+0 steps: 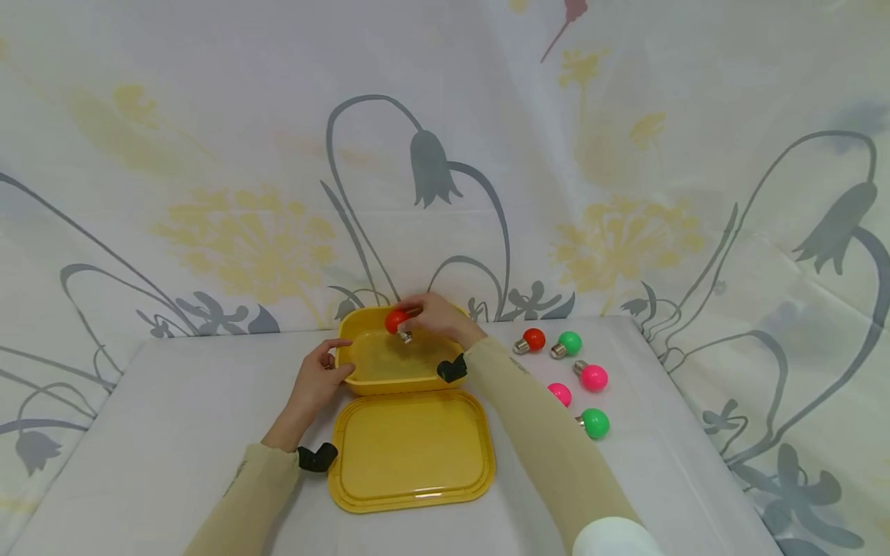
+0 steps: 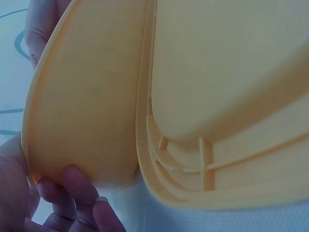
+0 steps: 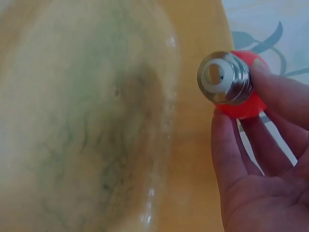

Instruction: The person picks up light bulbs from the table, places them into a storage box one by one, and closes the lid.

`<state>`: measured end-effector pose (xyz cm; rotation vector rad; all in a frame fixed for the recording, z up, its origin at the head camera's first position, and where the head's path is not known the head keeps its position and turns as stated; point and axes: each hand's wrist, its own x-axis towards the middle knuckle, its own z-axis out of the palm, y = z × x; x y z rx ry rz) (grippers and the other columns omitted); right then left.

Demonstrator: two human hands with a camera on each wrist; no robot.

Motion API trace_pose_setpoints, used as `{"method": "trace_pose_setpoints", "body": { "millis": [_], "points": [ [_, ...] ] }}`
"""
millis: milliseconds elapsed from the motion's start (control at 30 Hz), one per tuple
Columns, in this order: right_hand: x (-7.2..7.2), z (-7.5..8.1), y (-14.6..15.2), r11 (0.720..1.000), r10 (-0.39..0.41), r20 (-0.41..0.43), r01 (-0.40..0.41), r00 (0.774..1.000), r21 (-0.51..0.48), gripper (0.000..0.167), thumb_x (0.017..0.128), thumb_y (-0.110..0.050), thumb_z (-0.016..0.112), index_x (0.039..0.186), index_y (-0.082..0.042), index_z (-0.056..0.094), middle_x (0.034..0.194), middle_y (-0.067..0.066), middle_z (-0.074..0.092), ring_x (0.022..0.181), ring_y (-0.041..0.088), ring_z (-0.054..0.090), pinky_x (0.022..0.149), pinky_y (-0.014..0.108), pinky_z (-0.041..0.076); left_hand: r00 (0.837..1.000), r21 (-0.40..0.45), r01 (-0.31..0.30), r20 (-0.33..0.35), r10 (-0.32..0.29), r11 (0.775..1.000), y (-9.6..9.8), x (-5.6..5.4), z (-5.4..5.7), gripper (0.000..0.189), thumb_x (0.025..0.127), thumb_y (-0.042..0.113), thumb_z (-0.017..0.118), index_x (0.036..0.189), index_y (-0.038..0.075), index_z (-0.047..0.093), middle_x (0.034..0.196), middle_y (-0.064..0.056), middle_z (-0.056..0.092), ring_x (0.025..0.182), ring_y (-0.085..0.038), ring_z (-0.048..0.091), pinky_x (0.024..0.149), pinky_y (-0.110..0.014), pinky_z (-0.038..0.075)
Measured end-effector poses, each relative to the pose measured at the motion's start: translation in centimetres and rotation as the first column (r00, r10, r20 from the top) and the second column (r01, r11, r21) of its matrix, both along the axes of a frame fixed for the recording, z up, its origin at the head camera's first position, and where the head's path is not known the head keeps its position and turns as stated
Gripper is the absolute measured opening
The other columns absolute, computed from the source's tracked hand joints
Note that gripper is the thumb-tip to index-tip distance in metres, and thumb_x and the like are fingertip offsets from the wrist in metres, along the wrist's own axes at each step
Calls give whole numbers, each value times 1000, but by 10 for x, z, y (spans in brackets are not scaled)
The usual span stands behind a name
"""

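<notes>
My right hand (image 1: 439, 316) pinches a red light bulb (image 1: 395, 320) between thumb and fingers, above the far part of a yellow plastic container (image 1: 396, 384). In the right wrist view the bulb's silver screw base (image 3: 224, 79) faces the camera, and the container's inside (image 3: 87, 121) shows bare below it. At the container's left end my left hand (image 1: 316, 382) grips the wall, fingers spread around the rim. The left wrist view shows those fingers (image 2: 77, 193) against the container's side. A yellow lid (image 1: 413, 448) lies directly in front of the container.
Right of the container lie a red bulb (image 1: 534, 339), a green bulb (image 1: 570, 343), a pink bulb (image 1: 594, 378), another pink bulb (image 1: 559, 394) and a second green bulb (image 1: 595, 423). My right sleeve partly covers the nearer ones. A flowered cloth (image 1: 431, 232) hangs behind the white table (image 1: 208, 417).
</notes>
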<state>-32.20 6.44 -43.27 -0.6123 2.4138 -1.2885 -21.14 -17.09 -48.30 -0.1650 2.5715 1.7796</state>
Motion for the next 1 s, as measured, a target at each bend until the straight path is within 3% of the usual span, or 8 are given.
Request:
{"method": "trace_pose_setpoints", "body": {
  "millis": [433,1000],
  "points": [
    [-8,-18,-10,993,56,104,-44,993,-113,39,90,-11,71,129,-6,67,121,8,67,102,20,61,90,28,50,1000,3,0,-4,0,1000,-2,2,0,43,91,4,67,133,5,58,74,-5,39,63,-18,40,58,-22,46],
    [-9,-30,-24,974,25,206,23,978,-226,40,91,-2,68,131,-2,64,128,14,62,106,23,60,93,29,50,1000,13,3,-6,-3,1000,-1,0,0,45,90,4,67,134,5,57,76,-7,41,63,-19,41,56,-22,43]
  ]
}}
